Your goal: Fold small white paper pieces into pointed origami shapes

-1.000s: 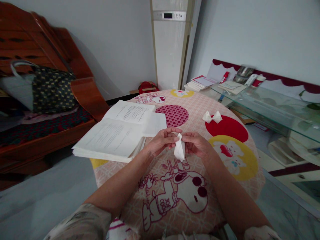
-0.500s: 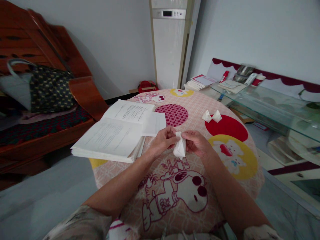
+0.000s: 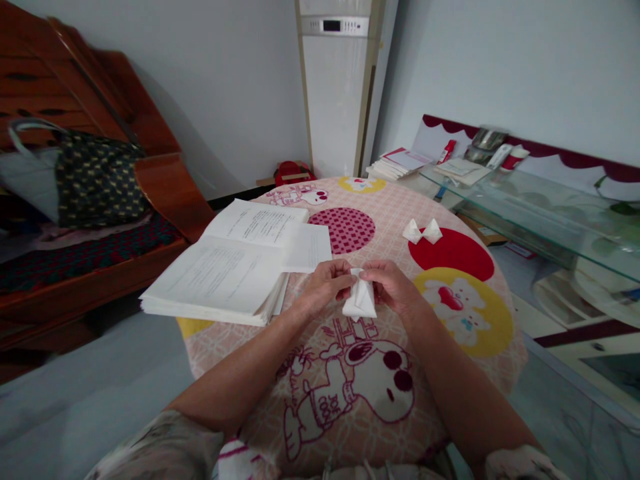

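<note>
A small piece of folded white paper (image 3: 361, 301) is held up over the table, its lower end flared wider than the top. My left hand (image 3: 327, 283) pinches its upper left edge between thumb and fingers. On the other side, my right hand (image 3: 393, 285) grips the upper right edge, with the thumb near the top. Some of the fingers are hidden behind the paper. Farther off to the right, a white folded-paper bow shape (image 3: 423, 231) lies partly on the red circle of the tablecloth (image 3: 320, 407).
An open stack of printed pages (image 3: 220, 267) lies to the left of my hands. Beyond the table's right edge stands a glass shelf (image 3: 540, 220) with a red cup (image 3: 514, 159) and papers. A wooden bench (image 3: 165, 193) with a patterned bag (image 3: 97, 180) is at left.
The lower end of the folded paper has spread wider and now shows a flatter, broader face. Both hands keep their pinch on its top, almost in the same place.
</note>
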`<act>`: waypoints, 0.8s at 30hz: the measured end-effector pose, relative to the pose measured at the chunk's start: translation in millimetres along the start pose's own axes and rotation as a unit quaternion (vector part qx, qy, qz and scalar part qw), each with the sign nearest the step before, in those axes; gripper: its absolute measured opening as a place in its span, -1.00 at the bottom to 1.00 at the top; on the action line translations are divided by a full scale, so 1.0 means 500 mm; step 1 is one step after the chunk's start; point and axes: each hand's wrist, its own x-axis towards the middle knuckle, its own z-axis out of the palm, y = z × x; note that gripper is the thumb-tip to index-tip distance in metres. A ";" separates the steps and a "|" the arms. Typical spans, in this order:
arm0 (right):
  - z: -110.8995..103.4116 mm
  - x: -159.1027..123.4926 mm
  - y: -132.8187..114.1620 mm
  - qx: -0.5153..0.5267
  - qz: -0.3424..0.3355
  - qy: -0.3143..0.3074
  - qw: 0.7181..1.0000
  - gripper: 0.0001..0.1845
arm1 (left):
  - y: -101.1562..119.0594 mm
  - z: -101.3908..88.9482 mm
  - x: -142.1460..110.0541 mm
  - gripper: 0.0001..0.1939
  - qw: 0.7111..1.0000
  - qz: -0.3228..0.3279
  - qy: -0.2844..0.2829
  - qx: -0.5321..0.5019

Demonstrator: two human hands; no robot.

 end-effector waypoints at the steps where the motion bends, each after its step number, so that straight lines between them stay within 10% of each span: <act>1: 0.000 0.000 0.000 -0.011 -0.002 0.009 1.000 -0.76 | 0.000 0.000 0.000 -0.78 1.000 0.001 0.002 0.001; 24: 0.018 -0.007 -0.006 -0.108 -0.027 0.076 0.991 -0.85 | 0.006 -0.005 -0.001 -0.63 0.999 0.038 -0.001 0.013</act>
